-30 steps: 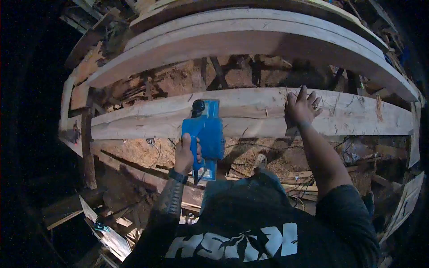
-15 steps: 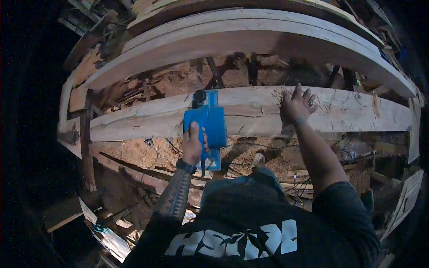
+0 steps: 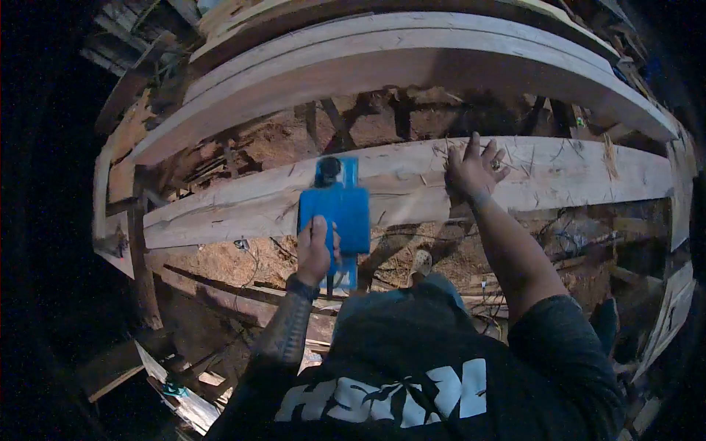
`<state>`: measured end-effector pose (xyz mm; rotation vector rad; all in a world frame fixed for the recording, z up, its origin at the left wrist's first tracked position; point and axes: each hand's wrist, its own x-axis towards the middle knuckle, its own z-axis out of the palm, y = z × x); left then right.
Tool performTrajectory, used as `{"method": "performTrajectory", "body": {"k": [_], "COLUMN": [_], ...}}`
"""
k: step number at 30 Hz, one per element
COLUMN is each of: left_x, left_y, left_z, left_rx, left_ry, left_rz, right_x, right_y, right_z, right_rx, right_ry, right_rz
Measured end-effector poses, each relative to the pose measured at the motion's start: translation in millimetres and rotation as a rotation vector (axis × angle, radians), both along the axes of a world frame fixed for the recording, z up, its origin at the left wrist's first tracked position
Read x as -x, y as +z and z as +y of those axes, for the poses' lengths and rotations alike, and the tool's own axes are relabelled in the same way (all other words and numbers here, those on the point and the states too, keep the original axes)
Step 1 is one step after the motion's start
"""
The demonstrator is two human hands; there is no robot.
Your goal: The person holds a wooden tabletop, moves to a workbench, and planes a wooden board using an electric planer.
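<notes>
A blue power tool with a black knob (image 3: 334,213) lies across the pale wooden plank (image 3: 412,184), its lower end jutting past the plank's near edge. Around the tool's handle are the fingers of my left hand (image 3: 316,250), with a dark band on the wrist. Further right, my right hand (image 3: 474,170) rests on the same plank, fingers spread, a ring on one finger. Thin shavings (image 3: 570,151) lie on the plank to the right of that hand.
Thick boards (image 3: 412,62) run side by side beyond the plank. Upright posts (image 3: 140,257) stand at the left. Shavings and cables cover the ground (image 3: 220,268) below. Scrap wood (image 3: 180,393) lies at the lower left, and a shoe (image 3: 421,263) shows beneath the plank.
My right hand has shifted slightly left along the plank. My left hand and the blue tool moved away from my body, then slightly back. The view has tilted a little.
</notes>
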<state>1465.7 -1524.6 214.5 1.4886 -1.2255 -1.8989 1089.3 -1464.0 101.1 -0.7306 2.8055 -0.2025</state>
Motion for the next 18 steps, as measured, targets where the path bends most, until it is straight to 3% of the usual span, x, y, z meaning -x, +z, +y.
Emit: {"method": "performTrajectory", "body": {"k": [4,8,9,10,11,12,13,14,18], "left_x": [2,38,36,34,36,6,8,9,16], "left_y": [-2,-17,-26,-47,-88,-158,-135,-106,-24], "left_z": [22,-15,-25,-43,-43,-55,-45,-27,37], "left_rx": [-0.058,0.056,-0.048,-0.155,-0.074,-0.053,-0.004,0.014,0.104], "left_ry": [0.011,0.008,-0.027,-0.085,0.072,-0.062,-0.078,-0.072,-0.006], "left_rz": [0.028,0.054,0.076,0.117,-0.048,0.295,0.061,0.056,0.038], "right_x": [-2,-2,-3,-8,-6,-3,1,-6,63], "right_y": [0,6,8,6,-7,-21,-36,18,4], "right_z": [1,0,1,2,4,5,7,7,46], "right_rx": [0.023,-0.022,-0.02,-0.034,-0.02,-0.005,0.011,0.036,-0.012], "right_ry": [0.017,0.034,0.042,0.069,0.11,0.15,0.19,0.068,0.44], "right_rz": [0.039,-0.028,-0.034,-0.006,-0.033,-0.062,-0.092,-0.24,-0.134]}}
